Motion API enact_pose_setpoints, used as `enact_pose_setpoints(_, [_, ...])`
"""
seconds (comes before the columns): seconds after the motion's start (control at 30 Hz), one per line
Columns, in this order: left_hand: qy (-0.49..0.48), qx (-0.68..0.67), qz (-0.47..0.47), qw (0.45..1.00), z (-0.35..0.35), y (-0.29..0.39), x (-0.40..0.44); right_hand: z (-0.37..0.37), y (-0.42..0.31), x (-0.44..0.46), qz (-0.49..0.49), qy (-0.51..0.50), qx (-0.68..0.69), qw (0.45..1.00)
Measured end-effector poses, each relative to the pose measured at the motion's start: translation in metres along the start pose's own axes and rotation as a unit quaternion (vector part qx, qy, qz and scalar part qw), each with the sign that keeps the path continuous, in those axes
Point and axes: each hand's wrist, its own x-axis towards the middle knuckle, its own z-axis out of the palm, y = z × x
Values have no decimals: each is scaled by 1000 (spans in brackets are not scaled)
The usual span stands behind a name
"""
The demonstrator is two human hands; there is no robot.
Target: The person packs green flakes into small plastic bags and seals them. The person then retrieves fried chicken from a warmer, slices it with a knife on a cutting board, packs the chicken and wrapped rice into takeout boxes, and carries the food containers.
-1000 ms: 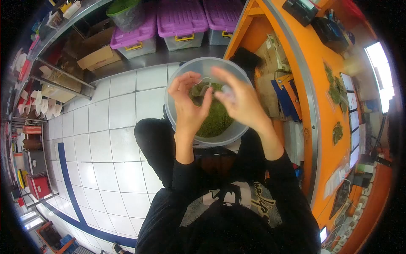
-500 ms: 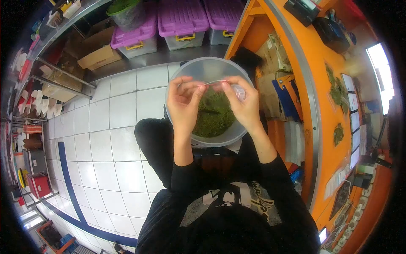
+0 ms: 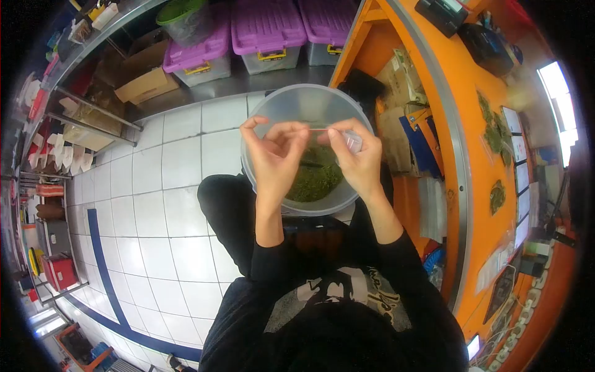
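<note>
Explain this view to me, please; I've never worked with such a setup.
There is no machine: these are a person's bare hands, seen by a camera on that person's head, looking forward and down. The left hand and right hand pinch a thin reddish strand between them, above a translucent tub holding green, plant-like material. Clear plastic sits in the right hand too. Purple-lidded boxes stand beyond; green clumps lie on the orange table.
</note>
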Motion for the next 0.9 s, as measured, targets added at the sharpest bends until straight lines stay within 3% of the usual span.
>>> enact_pose_setpoints(0.5, [-92,33,4,995,7,-9,-4,-4,2,-4,5,16,-79,997])
enact_pose_setpoints(0.7, [-93,64,-9,994,0,-8,-1,-14,-10,0,-92,-25,-169,981])
enact_pose_setpoints(0.83, [-129,85,-3,988,-1,7,-3,-31,-27,-6,-64,-24,-191,979])
enact_pose_setpoints(0.9, [-116,81,-45,989,0,16,-5,-33,-32,-13,-34,-54,-138,988])
